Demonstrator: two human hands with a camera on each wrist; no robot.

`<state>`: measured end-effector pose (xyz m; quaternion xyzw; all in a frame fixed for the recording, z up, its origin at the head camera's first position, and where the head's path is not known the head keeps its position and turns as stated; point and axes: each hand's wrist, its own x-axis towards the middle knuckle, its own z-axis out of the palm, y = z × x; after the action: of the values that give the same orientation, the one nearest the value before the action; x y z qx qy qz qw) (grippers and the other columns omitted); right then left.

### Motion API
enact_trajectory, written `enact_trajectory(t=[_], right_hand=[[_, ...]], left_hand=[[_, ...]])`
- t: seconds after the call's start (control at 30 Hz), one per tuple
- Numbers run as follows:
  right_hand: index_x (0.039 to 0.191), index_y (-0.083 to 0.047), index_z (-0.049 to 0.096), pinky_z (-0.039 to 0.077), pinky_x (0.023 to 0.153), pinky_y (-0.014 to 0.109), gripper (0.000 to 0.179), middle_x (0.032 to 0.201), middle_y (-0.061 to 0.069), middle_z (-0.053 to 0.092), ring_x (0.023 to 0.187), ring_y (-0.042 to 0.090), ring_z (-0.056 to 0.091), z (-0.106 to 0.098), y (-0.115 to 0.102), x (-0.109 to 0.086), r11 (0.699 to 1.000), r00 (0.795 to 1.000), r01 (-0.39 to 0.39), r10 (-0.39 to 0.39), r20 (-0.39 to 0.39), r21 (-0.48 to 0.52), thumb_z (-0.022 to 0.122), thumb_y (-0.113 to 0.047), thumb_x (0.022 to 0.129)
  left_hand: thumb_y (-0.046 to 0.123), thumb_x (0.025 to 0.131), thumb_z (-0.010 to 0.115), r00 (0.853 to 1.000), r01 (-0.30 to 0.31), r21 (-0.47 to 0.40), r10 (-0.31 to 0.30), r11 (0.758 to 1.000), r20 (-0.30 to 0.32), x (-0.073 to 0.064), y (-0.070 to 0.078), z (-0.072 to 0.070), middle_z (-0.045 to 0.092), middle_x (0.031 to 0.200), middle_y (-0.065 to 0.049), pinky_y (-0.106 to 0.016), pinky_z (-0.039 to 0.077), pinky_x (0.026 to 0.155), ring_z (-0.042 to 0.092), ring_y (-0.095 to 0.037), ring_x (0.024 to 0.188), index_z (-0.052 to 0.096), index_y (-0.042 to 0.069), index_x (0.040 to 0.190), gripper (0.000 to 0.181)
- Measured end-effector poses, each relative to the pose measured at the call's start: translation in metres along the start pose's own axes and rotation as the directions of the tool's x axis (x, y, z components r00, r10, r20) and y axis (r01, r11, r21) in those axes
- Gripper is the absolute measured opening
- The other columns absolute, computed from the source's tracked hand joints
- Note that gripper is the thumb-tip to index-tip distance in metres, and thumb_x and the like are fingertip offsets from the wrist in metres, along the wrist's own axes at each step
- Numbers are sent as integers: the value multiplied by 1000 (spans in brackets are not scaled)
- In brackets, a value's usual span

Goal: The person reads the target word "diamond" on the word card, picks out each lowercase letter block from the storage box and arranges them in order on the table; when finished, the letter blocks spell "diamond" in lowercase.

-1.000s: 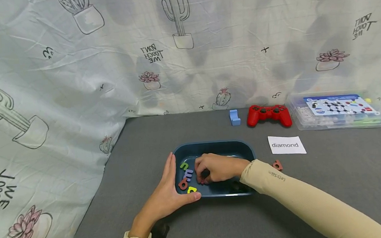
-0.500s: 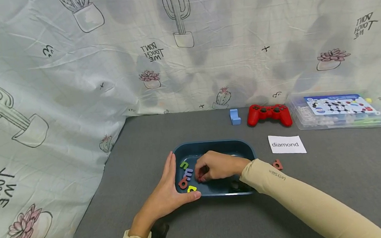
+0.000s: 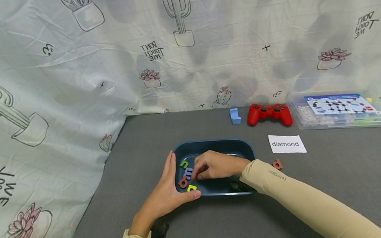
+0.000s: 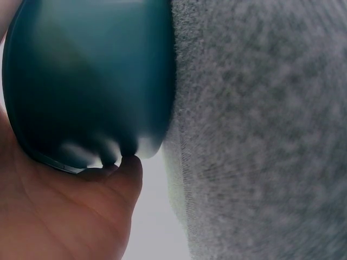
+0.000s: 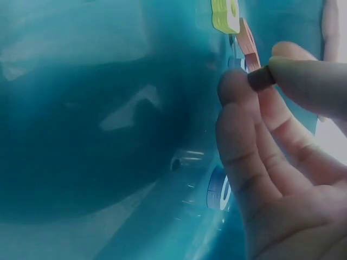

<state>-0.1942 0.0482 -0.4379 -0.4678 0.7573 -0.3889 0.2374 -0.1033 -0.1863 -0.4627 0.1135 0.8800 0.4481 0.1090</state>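
Observation:
My left hand [image 3: 166, 193] rests at the left end of a dark blue tray [image 3: 216, 194]. Its straight fingers lie along the outer wall, and the thumb touches the near rim. Inside the tray, my right hand [image 3: 219, 164] pinches a small dark reddish-brown piece [image 5: 261, 79] between thumb and finger; its full shape is hidden. To the left of those fingertips lie a green letter n [image 3: 184, 164], a purple letter m [image 3: 188, 173], a red letter [image 3: 183, 182] and a yellow letter [image 3: 191, 188]. A blue ring-shaped piece [image 5: 218, 189] shows below the right hand in the right wrist view.
A red letter [image 3: 277, 164] lies on the grey tabletop beside the right sleeve, below a card reading "diamond" [image 3: 287, 144]. Farther back are a light blue block [image 3: 235, 116], a red game controller [image 3: 269, 115] and a clear plastic box [image 3: 343, 120]. A patterned cloth [image 3: 206, 58] hangs behind.
My right fingertips have shifted slightly left and away from me inside the tray, closer to the purple m. The reddish piece they hold no longer shows in the head view. My left hand stays put.

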Motion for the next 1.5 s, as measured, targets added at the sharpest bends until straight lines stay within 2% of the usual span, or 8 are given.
enact_trajectory(t=[0.2,0.47,0.67,0.93,1.23,1.5], right_hand=[[118,-2,80,59,86,29,24,111,2,69,90,11,65,0,-2,-1,999,999,-40,41,-10,36,74,5,96],[123,0,78,59,85,29,29,119,3,66,92,11,65,-2,-4,-1,998,998,-54,55,-18,42,75,5,94],[124,1,76,60,84,29,30,116,4,67,91,12,67,-4,-5,-3,997,997,-50,53,-50,67,76,3,94],[126,-1,75,61,84,31,30,107,1,68,92,15,69,-8,-10,-10,990,984,-121,130,-123,77,78,-1,96],[123,1,71,60,89,32,27,108,3,68,93,17,69,-14,-22,-19,990,982,-85,102,-160,112,77,-3,97],[122,-3,72,59,92,36,25,111,3,67,94,18,70,-18,-29,-31,994,972,-42,63,-227,98,78,-3,97]], left_hand=[[54,87,87,1000,1,2,-1,1000,-2,0,1,0,-18,178,-1,-73,18,120,1,-41,162,-12,22,172,135],[53,87,87,1000,1,-2,-1,1000,3,0,1,-1,-17,178,-2,-73,18,120,1,-41,162,-12,22,172,134],[53,87,87,1000,8,-6,-8,1000,8,0,2,-1,-18,177,0,-74,17,120,1,-42,162,-12,22,172,134],[54,85,88,1000,6,-1,-6,1000,-4,-1,3,1,-17,178,0,-73,18,120,2,-40,162,-12,22,172,136],[56,85,87,1000,10,-7,-10,1000,-10,1,2,0,-16,178,-1,-75,19,118,5,-42,161,-11,22,172,135],[55,85,87,1000,4,1,-4,1000,-13,0,2,1,-15,178,-2,-73,20,120,5,-40,161,-11,22,172,136]])
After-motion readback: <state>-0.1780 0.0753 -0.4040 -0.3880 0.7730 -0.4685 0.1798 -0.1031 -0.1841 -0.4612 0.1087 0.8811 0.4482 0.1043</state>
